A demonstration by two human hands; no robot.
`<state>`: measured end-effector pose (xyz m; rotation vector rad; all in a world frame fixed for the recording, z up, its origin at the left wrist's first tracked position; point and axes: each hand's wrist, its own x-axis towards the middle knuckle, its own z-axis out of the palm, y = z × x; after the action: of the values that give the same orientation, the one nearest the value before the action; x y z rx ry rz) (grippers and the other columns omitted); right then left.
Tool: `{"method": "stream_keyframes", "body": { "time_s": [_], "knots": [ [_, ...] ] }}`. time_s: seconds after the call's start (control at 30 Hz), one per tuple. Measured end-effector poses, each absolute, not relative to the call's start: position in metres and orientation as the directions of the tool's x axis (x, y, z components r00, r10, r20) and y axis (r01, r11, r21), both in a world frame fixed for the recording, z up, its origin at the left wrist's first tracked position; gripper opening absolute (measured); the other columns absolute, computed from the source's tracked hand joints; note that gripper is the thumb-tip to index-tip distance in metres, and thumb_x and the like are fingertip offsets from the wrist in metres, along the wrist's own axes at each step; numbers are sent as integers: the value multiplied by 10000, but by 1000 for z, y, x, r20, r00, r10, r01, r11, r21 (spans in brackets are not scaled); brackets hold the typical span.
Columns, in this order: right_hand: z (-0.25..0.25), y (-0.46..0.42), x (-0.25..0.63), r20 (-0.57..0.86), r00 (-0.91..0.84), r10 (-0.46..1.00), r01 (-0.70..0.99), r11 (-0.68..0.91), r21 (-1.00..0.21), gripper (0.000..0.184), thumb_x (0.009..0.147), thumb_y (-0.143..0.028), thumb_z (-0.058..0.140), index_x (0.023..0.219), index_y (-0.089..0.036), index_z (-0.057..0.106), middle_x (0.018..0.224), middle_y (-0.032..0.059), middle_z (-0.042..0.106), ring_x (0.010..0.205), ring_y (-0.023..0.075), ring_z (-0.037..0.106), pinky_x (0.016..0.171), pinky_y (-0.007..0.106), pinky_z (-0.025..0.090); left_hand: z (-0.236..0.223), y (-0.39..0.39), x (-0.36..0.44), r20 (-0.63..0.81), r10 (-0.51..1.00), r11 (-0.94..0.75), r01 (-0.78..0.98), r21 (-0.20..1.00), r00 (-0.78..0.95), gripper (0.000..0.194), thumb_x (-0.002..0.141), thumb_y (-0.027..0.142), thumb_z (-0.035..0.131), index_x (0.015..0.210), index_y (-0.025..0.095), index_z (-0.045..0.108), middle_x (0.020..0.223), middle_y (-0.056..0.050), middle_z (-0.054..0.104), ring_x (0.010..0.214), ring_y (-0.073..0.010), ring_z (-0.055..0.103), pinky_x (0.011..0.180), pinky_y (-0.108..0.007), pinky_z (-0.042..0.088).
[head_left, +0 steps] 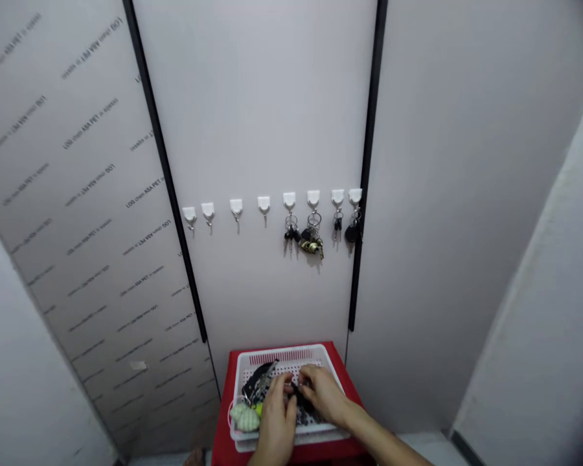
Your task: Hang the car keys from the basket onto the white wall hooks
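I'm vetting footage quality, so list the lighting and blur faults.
Head view, lighting: dim and greyish, faint shadows near the hanging keys, darkened top right corner; head view, sharpness: dark contents of the basket look soft, too murky to tell apart.

A small red desk (224,440) stands at the bottom centre of the frame, its far edge up by the pale panel and its near part running out of the picture at the bottom. Directly on it sits a white plastic basket (282,355), rectangular, with slots along its far wall and round holes in its base. The basket takes up most of the top, leaving red strips showing on its left and right, with more red below it, partly hidden.
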<state>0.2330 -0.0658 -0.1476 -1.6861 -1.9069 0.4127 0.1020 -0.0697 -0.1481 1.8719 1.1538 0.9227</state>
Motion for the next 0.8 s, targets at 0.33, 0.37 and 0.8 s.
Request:
{"method": "stream_keyframes", "body": {
  "time_s": [0.33, 0.37, 0.8],
  "knots": [
    [-68, -66, 224, 211, -106, 972, 489, 235, -840, 28, 597, -167, 430, 581, -145, 433, 469, -48, 429, 436, 58, 393, 432, 170, 309, -114, -63, 110, 270, 908, -306, 66, 950, 319, 324, 655, 233, 403, 958, 131, 450, 990, -76, 509, 932, -154, 440, 833, -266, 308],
    [-57, -63, 224, 202, -107, 974, 449, 228, -864, 28, 596, -172, 433, 588, -146, 426, 463, -51, 431, 421, 57, 399, 426, 172, 316, -104, -60, 110, 287, 899, -311, 19, 950, 330, 299, 661, 245, 404, 933, 133, 463, 955, -70, 525, 898, -148, 457, 808, -260, 327],
    [124, 11, 197, 630, 164, 759, 457, 507, -731, 90, 605, -109, 417, 662, -135, 480, 487, -40, 490, 414, 57, 472, 451, 190, 418, 92, 27, 109, 425, 892, -421, -59, 905, 156, 135, 683, 196, 398, 705, 105, 494, 531, 14, 487, 377, -43, 440, 358, -144, 319]
  ]
}}
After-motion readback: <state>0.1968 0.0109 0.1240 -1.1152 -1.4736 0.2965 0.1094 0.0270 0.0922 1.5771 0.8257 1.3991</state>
